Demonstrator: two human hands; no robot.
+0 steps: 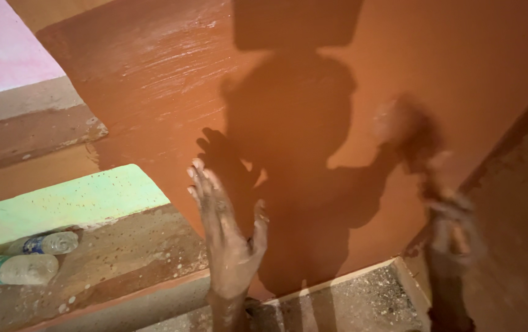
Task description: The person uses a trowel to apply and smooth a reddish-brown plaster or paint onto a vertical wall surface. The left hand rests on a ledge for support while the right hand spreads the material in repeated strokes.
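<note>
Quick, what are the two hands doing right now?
Left hand: open, fingers spread, flat against the orange wall.
Right hand: blurred, closed on a blurry tool; its kind cannot be told.

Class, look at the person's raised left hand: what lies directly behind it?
Behind the left hand is the orange-brown painted wall, carrying the person's dark shadow. The patch of wall straight behind the palm is covered, so its surface cannot be seen.

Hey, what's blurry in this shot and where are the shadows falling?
Head view: the right hand and whatever it holds are smeared by motion blur; the left hand is sharper; the person's dark shadow falls on the orange wall; the bottles sit dimly lit.
</note>
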